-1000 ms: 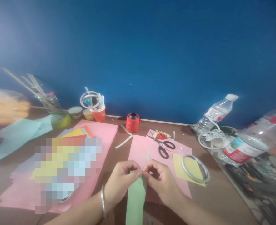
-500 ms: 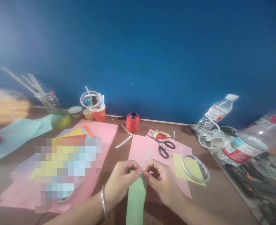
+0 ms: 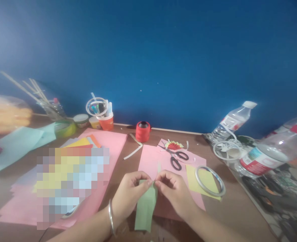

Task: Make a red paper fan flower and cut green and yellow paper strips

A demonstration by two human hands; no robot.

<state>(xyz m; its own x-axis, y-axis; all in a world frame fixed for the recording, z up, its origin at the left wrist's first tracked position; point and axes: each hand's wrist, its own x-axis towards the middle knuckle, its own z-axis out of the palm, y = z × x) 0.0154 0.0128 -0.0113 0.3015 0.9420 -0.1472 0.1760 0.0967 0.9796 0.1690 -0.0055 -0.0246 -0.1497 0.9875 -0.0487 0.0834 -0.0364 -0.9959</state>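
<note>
Between my two hands hangs a green paper strip point(image 3: 145, 210), its upper end pinched by the fingertips. My left hand point(image 3: 133, 186), with a silver bangle at the wrist, grips the strip's top left side. My right hand point(image 3: 172, 188) pinches at the top right corner, its fingertips almost touching the left ones. Under and beyond the hands lies a pink paper sheet point(image 3: 148, 158). Black-handled scissors point(image 3: 175, 156) rest on it, blades partly apart, beside a small red and yellow folded paper fan point(image 3: 175, 145).
A tape roll point(image 3: 222, 188) lies on yellow paper point(image 3: 191, 178) to the right. Behind stand a red spool point(image 3: 143, 132) and an orange cup point(image 3: 106, 123) of pens. Plastic bottles point(image 3: 264, 158) crowd the right; stacked coloured paper point(image 3: 115, 144) covers the left, partly pixelated.
The green strip's lower end has swung up and forward, so its bottom edge now shows. Both hands keep their pinch with only slight finger movement.
</note>
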